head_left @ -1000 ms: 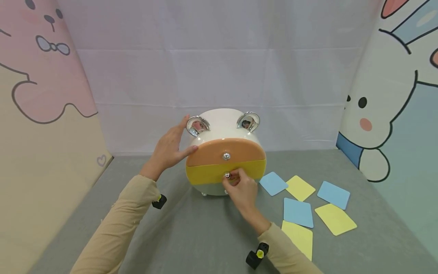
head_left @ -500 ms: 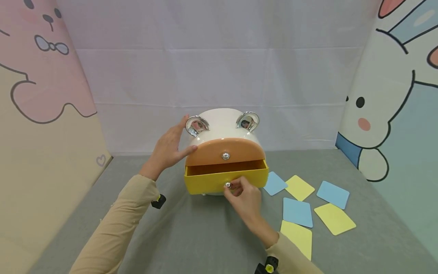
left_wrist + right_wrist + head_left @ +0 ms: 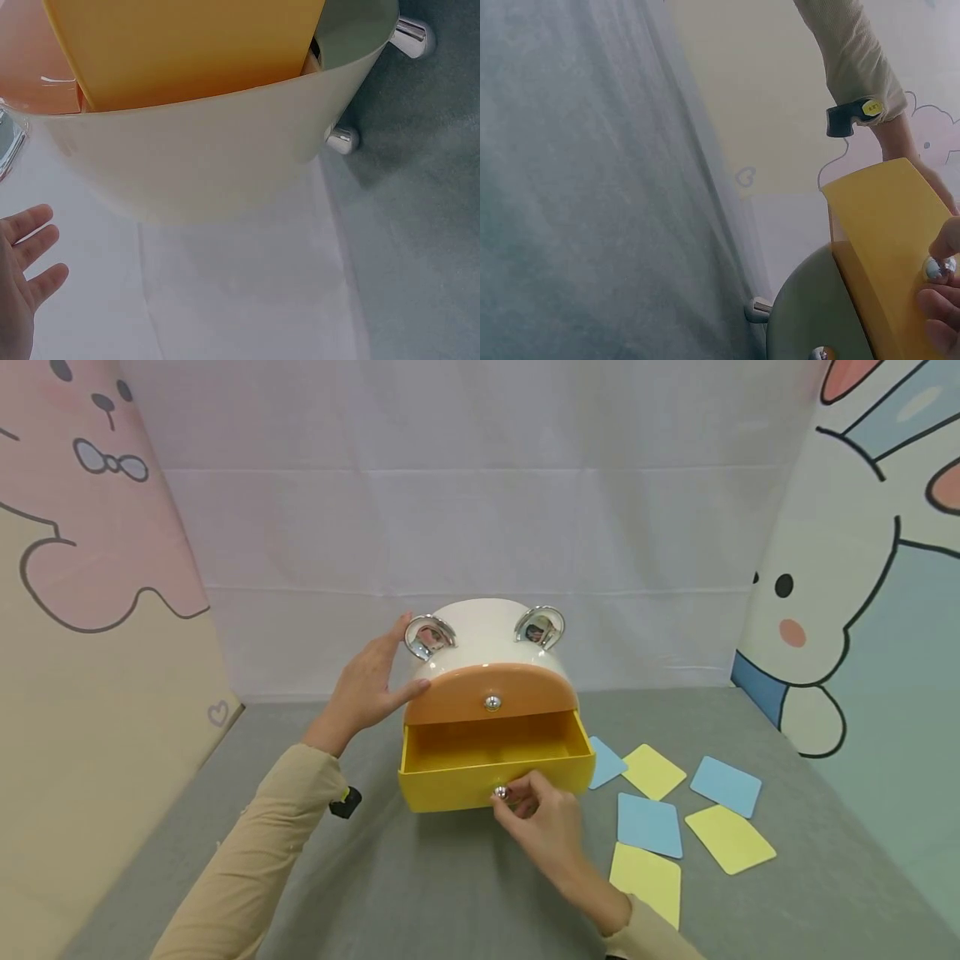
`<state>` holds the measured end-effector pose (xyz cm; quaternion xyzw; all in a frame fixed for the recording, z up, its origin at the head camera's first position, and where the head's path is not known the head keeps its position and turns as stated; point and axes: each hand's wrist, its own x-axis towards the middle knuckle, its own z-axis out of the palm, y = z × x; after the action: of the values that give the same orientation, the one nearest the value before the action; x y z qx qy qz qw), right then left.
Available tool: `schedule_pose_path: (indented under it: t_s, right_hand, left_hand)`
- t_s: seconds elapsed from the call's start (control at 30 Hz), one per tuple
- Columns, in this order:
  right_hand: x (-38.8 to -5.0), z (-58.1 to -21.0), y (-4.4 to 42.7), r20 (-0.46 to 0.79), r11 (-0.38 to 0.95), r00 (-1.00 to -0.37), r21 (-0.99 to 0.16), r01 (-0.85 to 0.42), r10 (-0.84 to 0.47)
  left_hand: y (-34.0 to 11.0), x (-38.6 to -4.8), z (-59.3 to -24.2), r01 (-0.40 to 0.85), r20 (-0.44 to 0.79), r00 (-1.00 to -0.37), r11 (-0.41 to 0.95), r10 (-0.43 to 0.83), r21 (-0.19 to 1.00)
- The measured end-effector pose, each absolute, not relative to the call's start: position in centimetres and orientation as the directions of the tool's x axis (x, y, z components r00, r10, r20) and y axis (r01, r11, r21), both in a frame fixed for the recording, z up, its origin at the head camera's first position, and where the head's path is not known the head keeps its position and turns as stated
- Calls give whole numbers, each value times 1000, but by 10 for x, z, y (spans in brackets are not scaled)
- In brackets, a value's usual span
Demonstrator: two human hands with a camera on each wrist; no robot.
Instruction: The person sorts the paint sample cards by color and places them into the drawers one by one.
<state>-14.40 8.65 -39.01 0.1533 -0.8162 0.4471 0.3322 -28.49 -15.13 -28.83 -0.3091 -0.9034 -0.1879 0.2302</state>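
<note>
A rounded white box (image 3: 483, 622) with two silver ears stands on the grey table, an orange drawer (image 3: 457, 693) closed at its upper front. Below that, a yellow drawer (image 3: 442, 789) is pulled well out, and its visible inside holds nothing. My right hand (image 3: 551, 827) pinches the silver knob (image 3: 500, 792) of this yellow drawer between thumb and fingers. Against the box's left side rests my left hand (image 3: 367, 685), thumb by the orange drawer's edge and fingers behind the left ear. In the left wrist view, some of its fingers (image 3: 37, 244) look straight and spread.
Blue cards and yellow cards lie on the table right of the box, among them a blue card (image 3: 649, 825) and a yellow card (image 3: 730, 839). One blue card is partly hidden behind the drawer. A white curtain (image 3: 480, 510) hangs behind.
My right hand has drawn the yellow drawer from closed to far out, moving toward me with the knob. My left hand has stayed on the box's side.
</note>
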Motion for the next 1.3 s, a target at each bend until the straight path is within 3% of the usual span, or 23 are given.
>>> schedule_pose_path:
  t_s: [0.37, 1.3]
  right_hand:
    - [-125, -391, 89, 636, 541, -771, -662, -518, 40]
    - [-118, -393, 93, 663, 561, -748, -631, -536, 30]
  left_hand:
    - [-152, -283, -289, 654, 546, -694, 727, 468, 208]
    - [-151, -284, -289, 662, 560, -684, 720, 468, 207]
